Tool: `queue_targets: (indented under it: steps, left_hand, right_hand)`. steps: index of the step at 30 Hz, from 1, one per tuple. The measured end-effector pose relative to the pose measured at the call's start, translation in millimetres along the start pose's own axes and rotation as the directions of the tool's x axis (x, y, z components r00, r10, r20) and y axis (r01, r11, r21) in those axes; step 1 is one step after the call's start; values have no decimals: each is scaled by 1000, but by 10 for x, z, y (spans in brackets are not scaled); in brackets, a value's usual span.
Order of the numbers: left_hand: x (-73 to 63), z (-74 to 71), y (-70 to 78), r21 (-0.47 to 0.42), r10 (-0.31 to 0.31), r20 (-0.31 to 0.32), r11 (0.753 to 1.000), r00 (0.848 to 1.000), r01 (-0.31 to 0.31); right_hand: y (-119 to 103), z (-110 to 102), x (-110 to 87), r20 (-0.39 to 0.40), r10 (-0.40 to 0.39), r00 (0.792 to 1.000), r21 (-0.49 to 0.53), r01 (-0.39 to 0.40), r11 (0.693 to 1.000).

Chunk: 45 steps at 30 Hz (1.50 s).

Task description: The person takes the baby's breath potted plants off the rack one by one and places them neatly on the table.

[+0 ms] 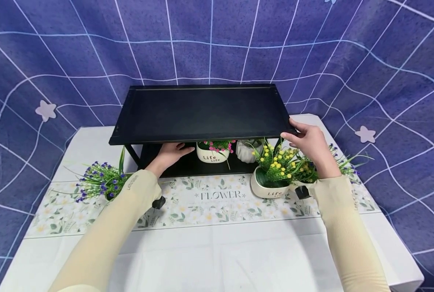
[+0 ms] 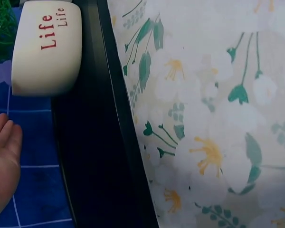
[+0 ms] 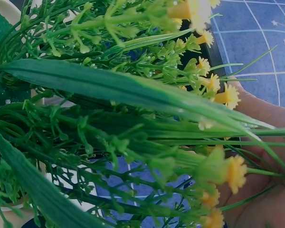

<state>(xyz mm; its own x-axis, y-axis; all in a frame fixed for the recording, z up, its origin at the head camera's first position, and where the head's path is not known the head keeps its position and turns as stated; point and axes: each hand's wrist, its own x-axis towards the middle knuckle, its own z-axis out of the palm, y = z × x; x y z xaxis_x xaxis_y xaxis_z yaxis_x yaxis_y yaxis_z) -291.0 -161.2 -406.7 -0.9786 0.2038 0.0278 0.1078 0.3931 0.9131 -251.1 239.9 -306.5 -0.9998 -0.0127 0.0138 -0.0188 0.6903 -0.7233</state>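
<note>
A black two-tier shelf (image 1: 206, 111) stands at the back of the table. Inside its lower tier, my left hand (image 1: 169, 156) reaches in with fingers extended, holding nothing. Just right of those fingers is a white "Life" pot (image 1: 212, 156) with pink flowers; the left wrist view shows the pot (image 2: 47, 47) apart from the hand (image 2: 2, 156). My right hand (image 1: 308, 142) grips the front right corner of the upper board, thumb at the front edge. Below it, yellow flowers (image 1: 280, 162) in a white pot (image 1: 269, 190) partly cover the hand (image 3: 261, 190) in the right wrist view.
A grey-white ribbed pot (image 1: 246, 151) sits on the lower tier, right of the pink flowers. Purple flowers (image 1: 102, 178) stand at the shelf's left, behind the left sleeve. More potted flowers (image 1: 308, 170) are under the right hand. A floral "FLOWER" runner (image 1: 209, 207) crosses the white tablecloth.
</note>
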Motion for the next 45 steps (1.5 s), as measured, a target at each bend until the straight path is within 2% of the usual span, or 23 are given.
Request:
queue_targets:
  steps: [10, 14, 20, 28, 34, 40, 45]
  left_hand:
    - [42, 75, 53, 50, -37, 44, 998, 998, 35]
    - [85, 128, 25, 76, -66, 56, 995, 996, 61]
    - [132, 249, -52, 113, -69, 65, 992, 995, 61]
    - [176, 321, -83, 65, -113, 61, 992, 992, 109]
    - [208, 342, -128, 50, -110, 67, 993, 992, 107]
    - [209, 340, -143, 52, -119, 35, 992, 992, 117]
    - [190, 338, -137, 62, -121, 52, 991, 991, 118]
  right_hand:
    - [5, 5, 6, 6, 2, 1000, 16, -2, 1000]
    - [5, -2, 1, 4, 7, 1000, 18, -7, 1000]
    - [8, -7, 3, 9, 2, 1000, 23, -2, 1000]
    - [21, -8, 0, 7, -15, 1000, 40, 14, 999]
    - [29, 0, 8, -1, -23, 1000, 36, 23, 999]
    - [30, 9, 11, 0, -29, 1000, 59, 29, 998]
    - [26, 1, 1, 0, -18, 1000, 46, 18, 999]
